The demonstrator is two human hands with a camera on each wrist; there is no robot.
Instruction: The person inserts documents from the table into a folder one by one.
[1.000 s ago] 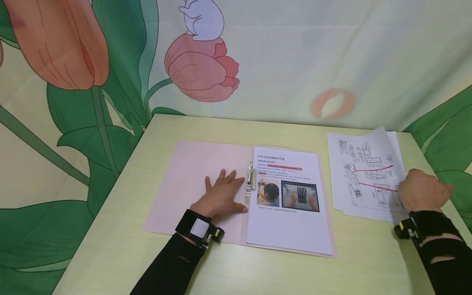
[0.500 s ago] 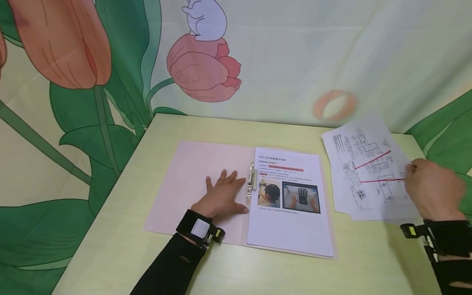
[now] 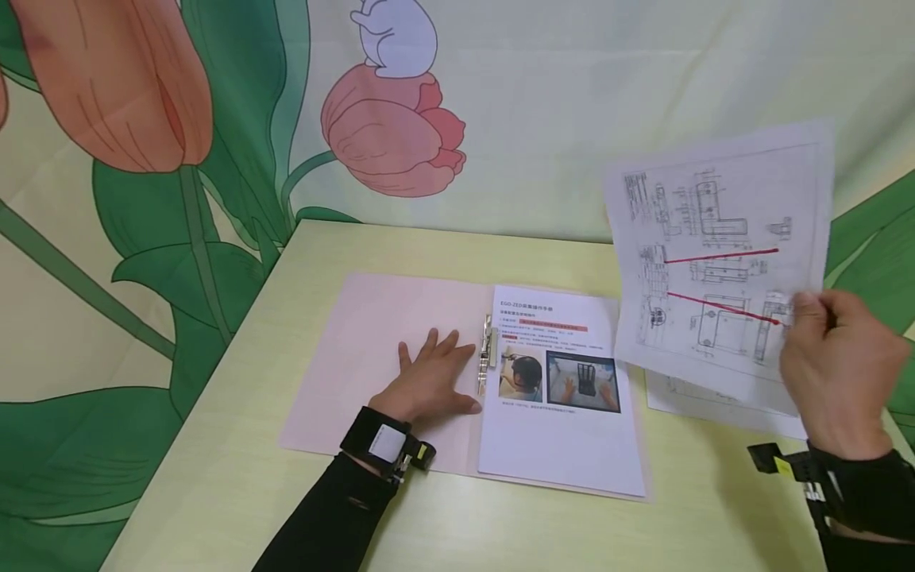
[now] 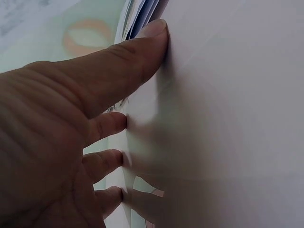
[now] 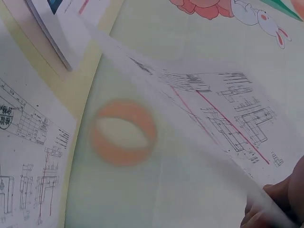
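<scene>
My left hand (image 3: 429, 380) rests with its fingers spread on the left cover of an open pink folder (image 3: 364, 342), the thumb close to the metal clip (image 3: 487, 353). In the left wrist view the fingertips and thumb (image 4: 137, 57) meet the cover. My right hand (image 3: 839, 365) pinches a sheet of paper (image 3: 722, 262) at its right edge, thumb in front. The sheet is raised and tilted, printed with technical drawings and two red lines. Below it, partly hidden, another printed sheet (image 3: 715, 401) lies on the table.
A stack of white pages (image 3: 561, 445) with text and two photos lies in the folder's right side. The pale table (image 3: 443, 524) ends at a curtain (image 3: 543, 119) printed with tulips and a rabbit. In the head view the raised sheet overlaps the stack's right edge.
My right hand has lifted the top sheet off the paper at the right, bringing it up and slightly left toward the folder. The left hand has stayed in place.
</scene>
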